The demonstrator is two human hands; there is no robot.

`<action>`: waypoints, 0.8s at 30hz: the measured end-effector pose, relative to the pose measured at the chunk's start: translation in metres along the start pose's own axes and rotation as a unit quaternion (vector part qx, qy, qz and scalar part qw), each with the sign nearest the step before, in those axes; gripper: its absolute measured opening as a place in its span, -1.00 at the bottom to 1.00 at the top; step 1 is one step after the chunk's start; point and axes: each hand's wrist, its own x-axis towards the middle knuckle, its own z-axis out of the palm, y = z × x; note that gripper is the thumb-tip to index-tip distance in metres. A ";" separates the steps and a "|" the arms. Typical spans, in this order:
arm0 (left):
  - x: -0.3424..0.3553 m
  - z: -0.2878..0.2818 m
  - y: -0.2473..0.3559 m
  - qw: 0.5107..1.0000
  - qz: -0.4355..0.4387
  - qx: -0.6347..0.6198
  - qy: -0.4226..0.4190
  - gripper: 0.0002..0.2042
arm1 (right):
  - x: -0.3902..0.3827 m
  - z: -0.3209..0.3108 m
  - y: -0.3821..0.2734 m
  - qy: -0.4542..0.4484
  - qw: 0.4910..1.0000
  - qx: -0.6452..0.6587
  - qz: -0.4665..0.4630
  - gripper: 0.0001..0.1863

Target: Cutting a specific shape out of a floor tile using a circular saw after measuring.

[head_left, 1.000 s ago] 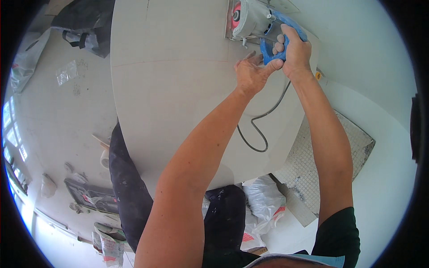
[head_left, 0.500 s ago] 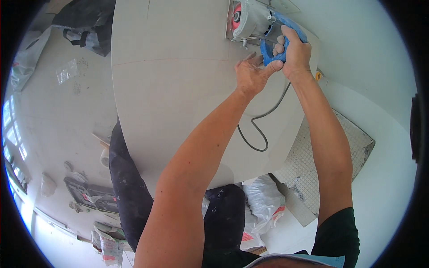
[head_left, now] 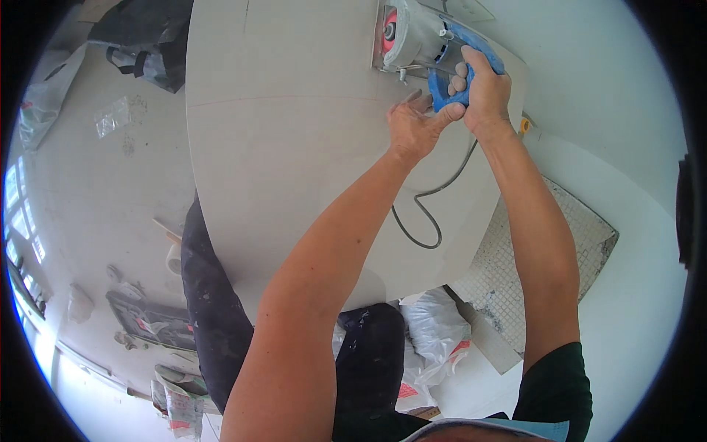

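A circular saw (head_left: 421, 38) with a pale housing, a blue handle and a flat metal base rests on a large pale board (head_left: 294, 169) at the far edge of view. My right hand (head_left: 487, 94) is wrapped round the blue handle. Just left of it, my left hand (head_left: 416, 127) has its thumb against the handle's lower end. Its fingers stretch forward beside the saw's base, partly hidden. A dark power cord (head_left: 440, 228) loops over the board below my hands. A thin red line crosses the board to the left of the saw.
White wall (head_left: 589, 96) rises close on the right. A mosaic-tiled slab (head_left: 545, 243) lies beyond the board's right edge. Plastic bags (head_left: 434, 328) sit by my knee. On the floor to the left are a black bag (head_left: 147, 44) and a long dark case (head_left: 151, 320).
The saw and both hands have barely shifted, with the right hand slightly lower and left. The grips look the same.
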 end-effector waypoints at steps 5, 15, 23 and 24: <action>-0.001 -0.001 -0.004 1.000 0.000 0.019 0.000 -0.19 | -0.002 0.000 0.002 0.000 1.000 0.002 0.000 -0.82; -0.005 0.000 -0.006 0.999 0.019 0.025 0.005 -0.19 | -0.008 -0.001 0.001 -0.002 1.000 0.002 -0.004 -0.83; -0.009 0.000 -0.007 1.000 0.013 0.027 0.010 -0.19 | -0.011 -0.002 0.004 0.003 1.000 0.003 0.002 -0.82; -0.010 0.000 -0.007 1.000 0.013 0.025 0.009 -0.19 | -0.012 -0.002 0.004 0.004 1.000 0.003 0.002 -0.82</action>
